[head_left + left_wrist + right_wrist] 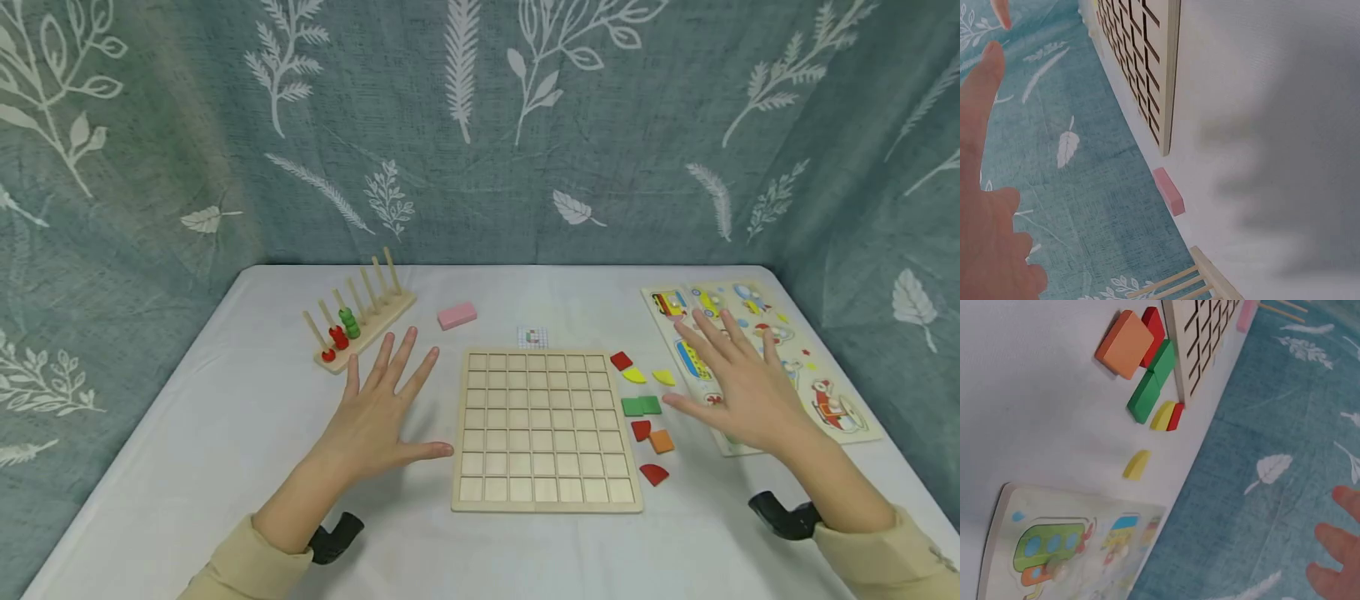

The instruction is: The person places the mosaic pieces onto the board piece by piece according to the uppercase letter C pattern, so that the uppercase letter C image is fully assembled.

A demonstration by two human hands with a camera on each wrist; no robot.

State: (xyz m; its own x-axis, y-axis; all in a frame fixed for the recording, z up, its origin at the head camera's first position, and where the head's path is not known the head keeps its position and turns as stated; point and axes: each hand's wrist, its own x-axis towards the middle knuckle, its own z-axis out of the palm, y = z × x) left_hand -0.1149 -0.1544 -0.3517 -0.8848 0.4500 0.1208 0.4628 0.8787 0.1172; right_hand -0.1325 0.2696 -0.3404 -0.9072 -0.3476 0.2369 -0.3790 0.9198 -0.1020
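On the tabletop (225, 433), the gridded board (547, 429) is flanked by the peg stand (372, 326), left, and the puzzle board (812, 367), right

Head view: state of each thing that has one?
Left grip: open, holding nothing
Right grip: open, holding nothing
Square wooden grid board: lying flat
Flat red, yellow, green, orange tiles: loose beside grid board
Pale picture-puzzle board: lying flat
Wooden peg rack: upright, partly beaded
Pink rectangular block: lying flat

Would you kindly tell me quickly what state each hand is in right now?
Left hand: open, fingers spread, holding nothing.
Right hand: open, fingers spread, holding nothing.
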